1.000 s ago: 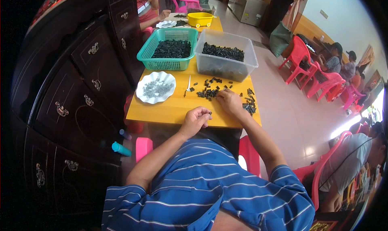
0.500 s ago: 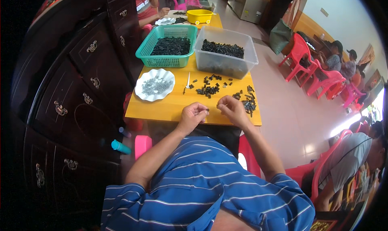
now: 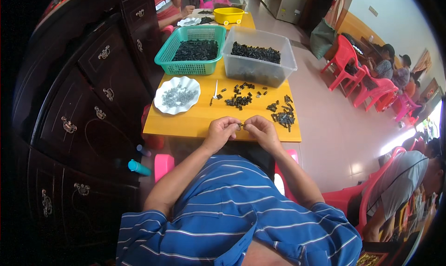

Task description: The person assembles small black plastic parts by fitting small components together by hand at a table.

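Observation:
Over the near edge of the yellow table [image 3: 176, 124], my left hand [image 3: 220, 133] pinches a small black plastic part [image 3: 240, 125]. My right hand [image 3: 263, 132] has its fingertips closed at the other end of that part, so the two hands nearly touch. Just beyond them lies a loose pile of short black parts [image 3: 239, 102]. A second pile of longer black pieces [image 3: 284, 118] is to the right. On the left, a white scalloped plate [image 3: 163, 107] bears many small clear or silvery pieces. A thin white stick-like tool [image 3: 215, 89] with a dark tip rests beside the plate.
A green basket [image 3: 186, 69] and a clear plastic bin [image 3: 255, 73], both filled with black parts, stand at the back. Behind them are a yellow tub [image 3: 228, 16] and a seated person [image 3: 168, 10]. Dark cabinets [image 3: 93, 103] flank the left; people sit on pink chairs at right.
My right hand has moved left and its fingertips have come to the black part in my left hand. Elsewhere the picture has shifted only slightly.

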### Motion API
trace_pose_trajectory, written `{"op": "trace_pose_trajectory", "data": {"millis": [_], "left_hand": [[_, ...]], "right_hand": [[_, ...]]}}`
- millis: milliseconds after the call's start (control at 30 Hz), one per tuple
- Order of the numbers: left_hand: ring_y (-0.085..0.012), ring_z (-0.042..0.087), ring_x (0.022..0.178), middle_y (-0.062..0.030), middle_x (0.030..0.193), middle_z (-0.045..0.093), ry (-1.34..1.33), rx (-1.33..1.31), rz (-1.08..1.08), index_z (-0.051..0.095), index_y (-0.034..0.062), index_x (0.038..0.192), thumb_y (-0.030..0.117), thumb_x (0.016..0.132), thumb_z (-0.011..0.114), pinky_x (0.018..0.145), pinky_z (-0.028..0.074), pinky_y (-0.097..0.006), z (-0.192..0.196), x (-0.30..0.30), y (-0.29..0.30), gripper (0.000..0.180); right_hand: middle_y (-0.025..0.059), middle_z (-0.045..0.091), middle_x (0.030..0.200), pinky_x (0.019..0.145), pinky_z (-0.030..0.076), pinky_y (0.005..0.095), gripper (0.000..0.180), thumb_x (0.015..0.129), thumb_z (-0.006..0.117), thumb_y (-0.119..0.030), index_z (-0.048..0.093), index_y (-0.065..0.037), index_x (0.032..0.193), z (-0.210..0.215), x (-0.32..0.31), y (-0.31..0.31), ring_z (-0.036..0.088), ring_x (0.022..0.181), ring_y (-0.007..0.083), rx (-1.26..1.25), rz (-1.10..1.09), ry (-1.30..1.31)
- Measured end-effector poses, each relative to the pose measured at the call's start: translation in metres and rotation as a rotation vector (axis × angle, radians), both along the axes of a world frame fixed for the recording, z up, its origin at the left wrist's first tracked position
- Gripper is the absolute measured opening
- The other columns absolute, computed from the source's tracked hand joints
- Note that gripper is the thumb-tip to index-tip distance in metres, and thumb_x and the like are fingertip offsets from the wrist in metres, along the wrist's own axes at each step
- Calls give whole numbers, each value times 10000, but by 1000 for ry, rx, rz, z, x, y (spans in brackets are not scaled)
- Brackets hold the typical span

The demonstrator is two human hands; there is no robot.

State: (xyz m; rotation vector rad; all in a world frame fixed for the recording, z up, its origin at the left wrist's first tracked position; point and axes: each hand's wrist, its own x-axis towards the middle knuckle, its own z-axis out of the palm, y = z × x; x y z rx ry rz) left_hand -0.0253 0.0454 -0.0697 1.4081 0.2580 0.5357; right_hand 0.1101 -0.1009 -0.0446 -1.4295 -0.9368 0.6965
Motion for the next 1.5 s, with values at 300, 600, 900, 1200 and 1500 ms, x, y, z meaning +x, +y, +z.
{"op": "trace_pose_trajectory", "data": {"millis": [300,600,900,1200,1500], "left_hand": [[-78,609,658,-39,852,680,38,140,-9,677,-16,1059,47,958,595,620,523,-222,-2,1,0,145],[-80,608,604,-30,803,671,64,113,-26,684,-16,1009,57,925,624,572,519,-223,-4,0,2,127],[-90,623,611,-36,779,661,186,-119,-184,698,6,1000,84,927,633,552,539,-235,4,-4,13,124],[-98,621,616,-38,784,697,126,276,-42,723,-9,992,101,934,647,587,521,-234,25,-7,2,146],[-86,622,654,-58,849,683,-7,562,29,664,-19,1130,38,881,663,611,514,-245,34,-10,-5,255]], "right_hand": [[-15,658,825,655,499,214,83,953,667,-75,656,-7,999,-9,0,2,592,729,53,16,-53,-127],[75,694,796,640,525,284,41,869,697,6,667,-13,891,-2,-10,0,671,699,166,119,-152,-697],[145,658,785,635,530,361,84,825,699,-1,653,-32,888,-2,-17,-2,675,716,302,257,-138,-909],[14,694,908,722,529,242,149,982,637,-122,665,1,1063,-14,-11,-2,647,793,97,25,-28,93],[24,706,929,706,534,223,206,1012,605,-256,668,-65,1059,-13,-2,-6,642,754,86,-146,211,505]]}}
